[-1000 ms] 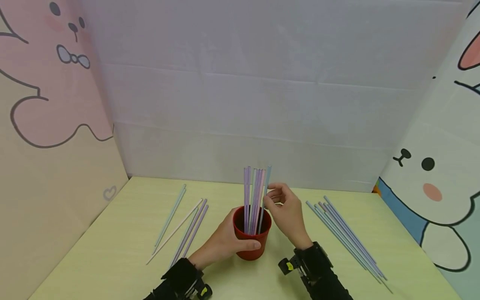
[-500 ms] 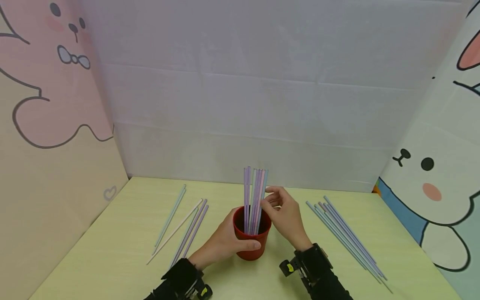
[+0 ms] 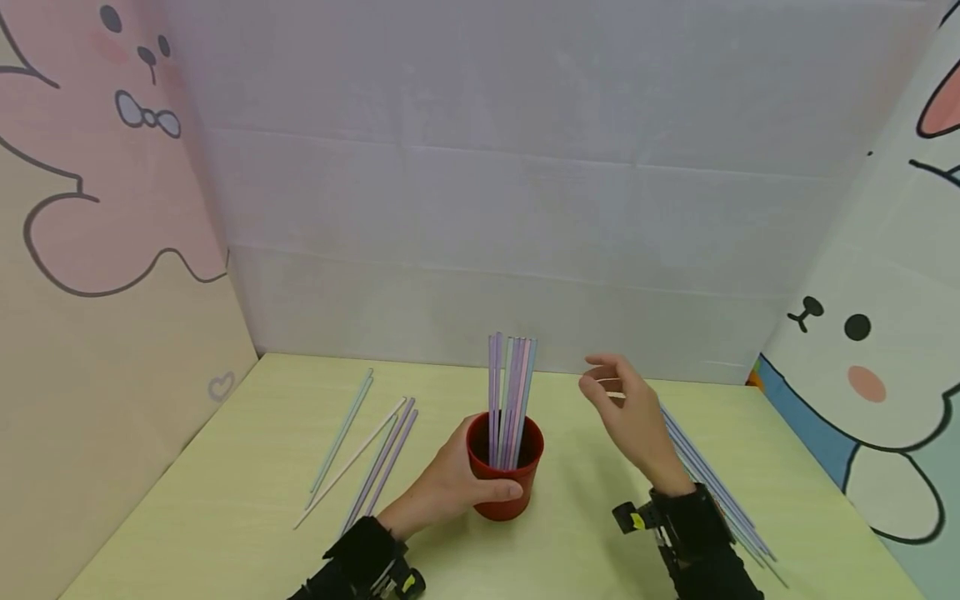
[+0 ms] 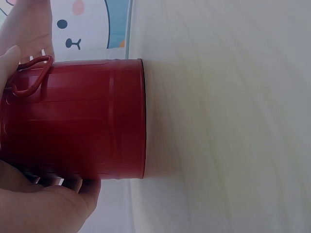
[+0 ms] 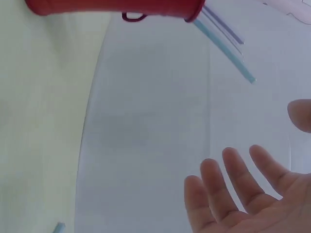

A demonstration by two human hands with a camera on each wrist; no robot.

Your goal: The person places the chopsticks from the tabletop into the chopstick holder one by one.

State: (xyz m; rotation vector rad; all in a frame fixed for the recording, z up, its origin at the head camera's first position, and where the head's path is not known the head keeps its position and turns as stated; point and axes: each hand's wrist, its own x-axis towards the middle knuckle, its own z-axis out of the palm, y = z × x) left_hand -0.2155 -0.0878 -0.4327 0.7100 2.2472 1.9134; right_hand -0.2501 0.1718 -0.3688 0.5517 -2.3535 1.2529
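Several thin straws (image 3: 514, 375) stand nearly upright in the red cup (image 4: 82, 119), their upper ends well above its rim. They should be very light and fairly stiff, perhaps slippery, and could bend under a hard squeeze; a gentle pinch on the upper half looks safest. The cup seems light and rigid, best held round its wall below the rim, where the left hand (image 3: 457, 471) has its grip, thumb across the near side. The right hand (image 3: 630, 417) holds nothing, its grip wide, apart from the cup and to its right. More straws lie on the surface (image 3: 225, 500): a left group (image 3: 392, 462) and a right group (image 3: 714, 477), the latter partly hidden by the right arm.
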